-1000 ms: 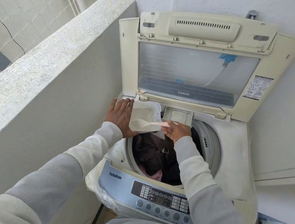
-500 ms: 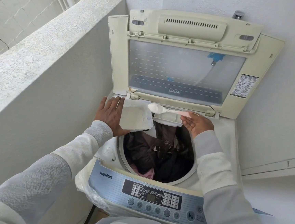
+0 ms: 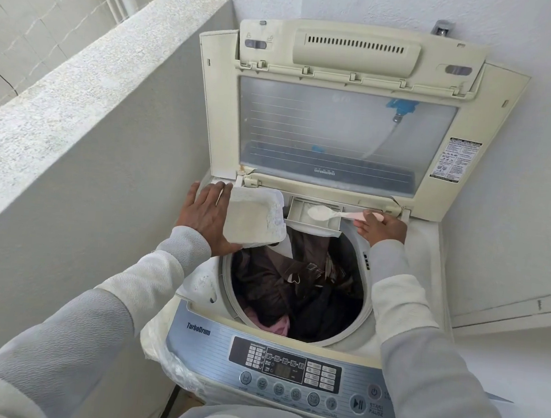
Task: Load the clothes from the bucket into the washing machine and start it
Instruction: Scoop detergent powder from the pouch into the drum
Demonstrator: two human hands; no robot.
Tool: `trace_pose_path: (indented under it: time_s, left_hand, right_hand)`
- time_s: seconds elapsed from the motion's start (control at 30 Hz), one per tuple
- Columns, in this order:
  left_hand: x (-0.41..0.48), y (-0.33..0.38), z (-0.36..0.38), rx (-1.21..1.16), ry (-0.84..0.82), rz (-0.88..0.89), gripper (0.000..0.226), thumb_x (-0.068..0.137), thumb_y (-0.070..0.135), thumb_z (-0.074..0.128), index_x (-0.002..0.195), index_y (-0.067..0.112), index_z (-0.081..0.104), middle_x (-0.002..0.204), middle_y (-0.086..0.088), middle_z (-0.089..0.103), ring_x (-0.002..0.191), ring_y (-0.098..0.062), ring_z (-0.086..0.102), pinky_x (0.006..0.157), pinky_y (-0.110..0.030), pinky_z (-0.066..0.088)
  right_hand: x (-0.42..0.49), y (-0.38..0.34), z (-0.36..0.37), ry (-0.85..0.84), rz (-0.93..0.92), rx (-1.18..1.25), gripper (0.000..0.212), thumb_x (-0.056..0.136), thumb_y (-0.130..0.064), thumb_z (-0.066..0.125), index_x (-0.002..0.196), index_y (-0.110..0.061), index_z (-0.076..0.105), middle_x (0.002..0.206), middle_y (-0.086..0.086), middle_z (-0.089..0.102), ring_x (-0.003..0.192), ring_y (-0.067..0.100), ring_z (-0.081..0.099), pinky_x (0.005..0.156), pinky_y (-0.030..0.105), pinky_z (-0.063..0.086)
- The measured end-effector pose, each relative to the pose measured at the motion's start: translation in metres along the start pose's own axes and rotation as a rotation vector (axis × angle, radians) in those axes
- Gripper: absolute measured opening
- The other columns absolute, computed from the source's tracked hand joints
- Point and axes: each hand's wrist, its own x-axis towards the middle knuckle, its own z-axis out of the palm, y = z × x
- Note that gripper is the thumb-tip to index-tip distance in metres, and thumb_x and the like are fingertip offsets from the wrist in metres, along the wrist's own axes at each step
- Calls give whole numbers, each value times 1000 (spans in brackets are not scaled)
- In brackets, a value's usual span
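- Both your hands are at the back rim of the washing machine (image 3: 215,343), whose lid (image 3: 340,134) stands raised.
- Your left hand (image 3: 205,216) holds an open detergent pouch (image 3: 255,215), fingers close together behind it, thumb beneath.
- Your right hand (image 3: 380,229) pinches a powder-filled spoon (image 3: 332,213) over the dispenser drawer (image 3: 300,219).
- Dark clothes (image 3: 294,287) lie in the drum.

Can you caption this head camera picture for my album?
Right hand holds a powder spoon over the detergent drawer; left hand holds the packet.
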Motion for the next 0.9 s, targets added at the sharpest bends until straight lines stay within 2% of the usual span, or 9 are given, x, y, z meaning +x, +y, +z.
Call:
trace_pose_path:
  time_s: [0.07,0.17,0.3,0.33,0.47,0.57,0.7,0.8,0.9]
  left_hand:
    - [0,0,0,2,-1,-1,129,53,85,56,149,5,25,147,-12,37,136,-30,34,113,-45,-7]
    - [0,0,0,-1,-2,5,128,53,85,56,149,5,26,146,-12,38,136,-30,35,113,-45,-5]
    - [0,0,0,-6,4,5,129,51,84,59,147,4,29,144,-12,39,134,-31,37,113,-45,-4]
    - [0,1,0,-11,8,5,129,50,84,60,147,4,30,143,-12,40,133,-31,38,113,-45,-3]
    - [0,1,0,-13,12,10,129,50,84,58,147,4,29,144,-12,40,133,-31,38,113,-45,-4]
    - [1,0,0,-13,11,13,130,51,86,53,148,4,26,145,-12,38,135,-30,35,113,-45,-5]
    - [0,-1,0,-12,11,12,131,51,89,37,149,5,22,147,-11,34,136,-29,31,115,-46,-4]
    - [1,0,1,-6,14,17,131,51,89,34,150,6,20,148,-10,32,138,-27,28,116,-47,-3]
    - [2,0,3,2,19,20,130,54,88,47,151,6,18,150,-10,31,139,-27,27,116,-47,-5]
  right_hand:
    - [-6,6,5,26,-89,-96,5,90,-10,64,89,-7,68,97,23,72,81,30,71,87,47,57]
    - [-19,11,11,17,-270,-282,13,89,-16,65,95,-12,75,94,15,74,89,32,70,90,48,55]
    - [-37,17,14,-15,-588,-470,13,88,-10,66,96,-10,77,90,11,75,81,28,68,77,27,50]
    - [-40,18,14,-32,-663,-515,13,88,-9,67,97,-9,77,89,12,75,78,28,68,74,25,49]
    - [-47,24,14,-79,-867,-662,15,87,0,65,97,-1,76,90,19,75,78,36,69,75,38,56]
    - [-47,25,11,1,-807,-555,14,88,-3,65,98,-2,75,91,16,75,79,35,69,76,39,56]
    - [-42,20,0,125,-451,-147,10,90,-13,65,95,-15,74,95,10,72,89,32,70,78,35,56]
    - [-51,14,-2,85,-303,160,12,91,-14,66,89,-23,73,99,13,73,86,24,74,69,24,58]
    - [-66,12,18,-31,-322,155,15,90,-12,66,85,-24,73,86,7,75,77,21,74,66,24,59]
